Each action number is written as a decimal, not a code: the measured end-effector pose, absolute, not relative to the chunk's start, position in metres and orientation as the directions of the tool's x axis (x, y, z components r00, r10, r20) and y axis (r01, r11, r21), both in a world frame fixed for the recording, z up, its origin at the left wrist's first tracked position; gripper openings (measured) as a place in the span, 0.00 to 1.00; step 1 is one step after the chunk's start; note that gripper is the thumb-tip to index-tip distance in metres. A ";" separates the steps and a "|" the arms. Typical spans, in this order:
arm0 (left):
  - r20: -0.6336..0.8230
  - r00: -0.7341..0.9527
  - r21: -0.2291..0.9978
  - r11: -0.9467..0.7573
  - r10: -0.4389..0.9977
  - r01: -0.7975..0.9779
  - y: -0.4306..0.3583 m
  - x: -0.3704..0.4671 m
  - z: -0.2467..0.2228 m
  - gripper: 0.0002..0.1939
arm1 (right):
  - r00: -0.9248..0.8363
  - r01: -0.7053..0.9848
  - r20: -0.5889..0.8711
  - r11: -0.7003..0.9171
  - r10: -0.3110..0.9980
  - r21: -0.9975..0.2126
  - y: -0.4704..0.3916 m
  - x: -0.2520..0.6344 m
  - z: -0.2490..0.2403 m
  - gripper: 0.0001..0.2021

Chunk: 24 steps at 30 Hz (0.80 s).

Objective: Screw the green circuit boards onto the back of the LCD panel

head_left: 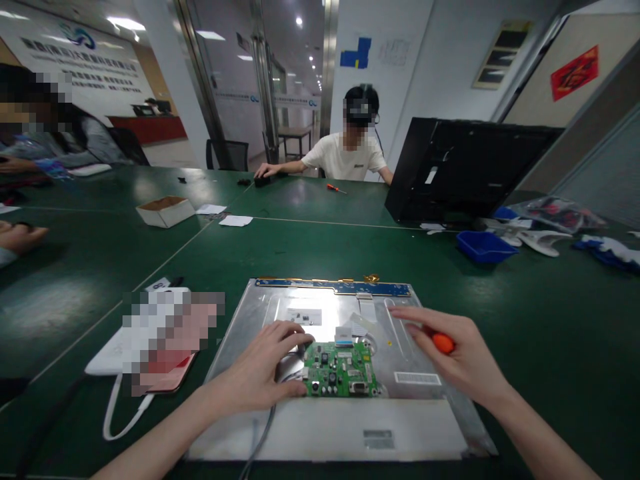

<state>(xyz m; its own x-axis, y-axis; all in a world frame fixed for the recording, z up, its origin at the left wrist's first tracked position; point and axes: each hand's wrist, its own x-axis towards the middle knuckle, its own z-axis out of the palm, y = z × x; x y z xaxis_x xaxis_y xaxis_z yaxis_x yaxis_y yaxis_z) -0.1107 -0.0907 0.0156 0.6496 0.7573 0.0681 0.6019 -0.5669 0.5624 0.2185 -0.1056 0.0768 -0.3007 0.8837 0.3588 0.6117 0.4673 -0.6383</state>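
A green circuit board [341, 370] lies on the back of a flat metal display panel [345, 427]. My left hand [263, 367] grips the board's left edge, thumb at the lower corner and fingers at the upper one. A grey cable [264, 437] runs from under that hand toward the front edge. Above the panel's right side, my right hand [457, 347] is closed round a screwdriver [443, 343]; only its orange handle end shows, and its shaft is hidden. A flat ribbon cable [344, 337] sits at the board's top edge. Small screws [304, 317] lie on a white patch of the panel.
A white power bank [113, 350] and a pink phone [175, 377] lie at left. Farther off are an open box [166, 212], a blue tray [485, 247], a black monitor [465, 170] and another screwdriver [336, 189]. A person [345, 153] sits opposite; others sit at left.
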 end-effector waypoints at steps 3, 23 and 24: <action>0.086 0.636 0.580 -0.558 0.766 0.594 -0.091 -0.110 0.016 0.29 | -0.074 0.420 0.433 0.422 0.898 -0.804 -0.100 0.224 0.094 0.13; 0.120 0.618 0.522 -0.579 0.777 0.626 -0.088 -0.102 0.019 0.26 | -0.177 -0.418 -0.095 -0.163 0.980 -0.894 -0.036 0.226 -0.003 0.17; 0.119 0.620 0.521 -0.581 0.775 0.626 -0.087 -0.102 0.019 0.26 | -0.181 -0.427 -0.092 -0.162 0.979 -0.890 -0.035 0.226 -0.004 0.17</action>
